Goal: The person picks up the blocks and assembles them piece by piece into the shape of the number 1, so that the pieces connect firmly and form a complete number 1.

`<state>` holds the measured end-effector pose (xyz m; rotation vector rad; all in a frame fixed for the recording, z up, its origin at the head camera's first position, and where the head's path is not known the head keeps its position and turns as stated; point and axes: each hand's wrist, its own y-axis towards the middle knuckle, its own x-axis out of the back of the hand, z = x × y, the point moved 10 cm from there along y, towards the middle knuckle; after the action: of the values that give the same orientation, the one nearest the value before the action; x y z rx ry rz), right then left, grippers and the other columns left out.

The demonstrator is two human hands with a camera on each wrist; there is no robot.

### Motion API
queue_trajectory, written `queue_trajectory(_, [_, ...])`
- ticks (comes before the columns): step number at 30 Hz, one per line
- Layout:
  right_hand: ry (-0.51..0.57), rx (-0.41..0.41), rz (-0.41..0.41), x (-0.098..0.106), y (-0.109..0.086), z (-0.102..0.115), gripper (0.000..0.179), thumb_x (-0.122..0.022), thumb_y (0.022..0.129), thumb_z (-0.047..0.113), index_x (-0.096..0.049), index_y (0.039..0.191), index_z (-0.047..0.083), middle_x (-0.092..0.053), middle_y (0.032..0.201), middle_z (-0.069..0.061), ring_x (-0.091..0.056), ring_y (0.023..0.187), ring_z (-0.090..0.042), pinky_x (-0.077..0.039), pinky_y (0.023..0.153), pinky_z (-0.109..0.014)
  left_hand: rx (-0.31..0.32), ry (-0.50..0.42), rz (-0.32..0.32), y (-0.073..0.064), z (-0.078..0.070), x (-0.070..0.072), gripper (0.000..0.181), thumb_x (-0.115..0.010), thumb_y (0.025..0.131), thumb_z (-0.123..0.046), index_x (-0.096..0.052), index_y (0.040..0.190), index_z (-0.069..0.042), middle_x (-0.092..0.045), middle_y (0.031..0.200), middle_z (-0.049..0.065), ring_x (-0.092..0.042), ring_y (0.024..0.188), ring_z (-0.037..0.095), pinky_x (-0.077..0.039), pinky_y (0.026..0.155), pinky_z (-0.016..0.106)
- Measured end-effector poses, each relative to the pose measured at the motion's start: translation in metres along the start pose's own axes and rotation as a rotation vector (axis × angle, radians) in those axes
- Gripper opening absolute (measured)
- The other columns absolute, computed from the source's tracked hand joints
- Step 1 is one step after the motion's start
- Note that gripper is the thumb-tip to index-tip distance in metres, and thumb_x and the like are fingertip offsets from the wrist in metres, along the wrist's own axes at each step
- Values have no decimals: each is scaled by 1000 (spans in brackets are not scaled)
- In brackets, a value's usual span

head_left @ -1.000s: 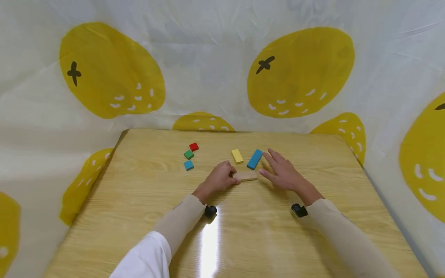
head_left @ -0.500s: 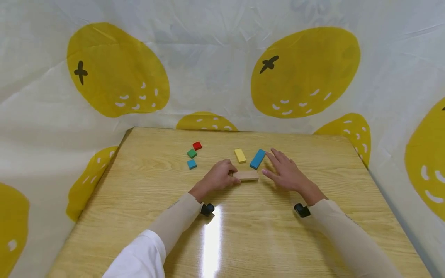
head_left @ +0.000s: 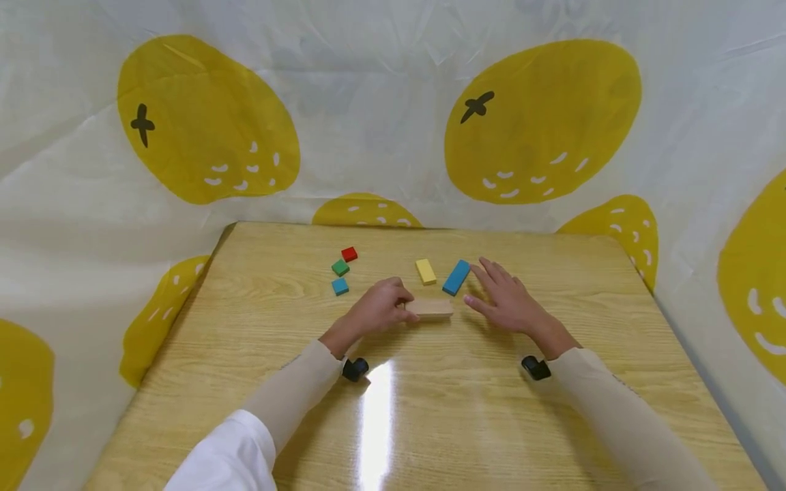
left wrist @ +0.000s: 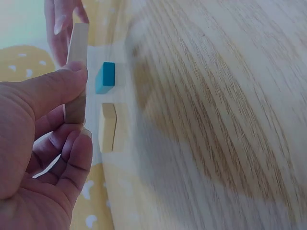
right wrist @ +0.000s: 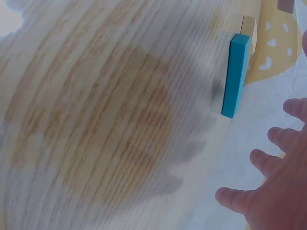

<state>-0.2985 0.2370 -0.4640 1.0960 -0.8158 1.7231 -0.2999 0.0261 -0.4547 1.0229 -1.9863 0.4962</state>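
My left hand (head_left: 379,305) pinches the left end of a plain wooden block (head_left: 432,308) between thumb and fingers. In the left wrist view the same block (left wrist: 76,72) stands out past the thumb, its far end overlapping the right hand. My right hand (head_left: 506,300) has its fingers spread and holds nothing; its fingertips are close beside a long blue block (head_left: 456,277). The right wrist view shows that blue block (right wrist: 235,76) apart from the spread fingers (right wrist: 264,163). A yellow block (head_left: 426,271) lies left of the blue one, beyond the wooden block.
Three small blocks lie in a loose column on the left of the wooden table (head_left: 454,423): red (head_left: 349,254), green (head_left: 340,267) and blue (head_left: 340,286). A white curtain (head_left: 368,116) with yellow fruit prints stands behind the table and along its sides.
My left hand has shifted slightly left with the wooden block, widening its gap from the right hand. The right hand stays spread by the long blue block. The head view has tilted a little.
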Motion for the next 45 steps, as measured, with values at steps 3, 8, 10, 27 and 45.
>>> queue_trajectory(3, [-3, 8, 0, 0, 2, 2, 78, -51, 108, 50, -20, 167, 8, -11, 174, -22, -11, 159, -51, -14, 116, -81, -8, 33, -5, -4, 0, 5, 38, -84, 89, -31, -78, 117, -5, -61, 95, 3, -51, 83, 14, -44, 76, 26])
queue_trajectory(8, [-6, 17, -3, 2, 4, 3, 78, -51, 108, 49, -19, 167, 8, -10, 174, -22, -11, 159, -51, -14, 116, -81, -22, 53, -10, -12, -1, 13, 38, -83, 90, -29, -78, 117, -4, -61, 95, 5, -50, 81, 15, -43, 73, 26])
queue_trajectory(10, [-5, 19, -1, 1, 4, 2, 78, -51, 108, 49, -19, 167, 9, -10, 174, -22, -11, 159, -52, -13, 117, -80, -22, 49, -9, -15, 0, 15, 38, -83, 90, -29, -78, 117, -3, -61, 95, 6, -50, 81, 15, -43, 72, 25])
queue_trajectory(27, [7, 33, 14, -3, 4, 9, 79, -50, 108, 48, -17, 167, 7, -9, 174, -24, -9, 159, -53, -10, 119, -79, -46, 53, -49, -45, 15, 33, 34, -84, 89, -27, -79, 114, -3, -62, 94, 4, -51, 80, 13, -45, 70, 22])
queue_trajectory(45, [-13, 33, 16, -7, 6, 13, 79, -50, 108, 48, -16, 167, 8, -10, 174, -23, -11, 159, -51, -11, 120, -78, -54, 32, -54, -73, 29, 44, 32, -84, 89, -24, -78, 113, -4, -61, 94, 5, -52, 82, 15, -43, 72, 23])
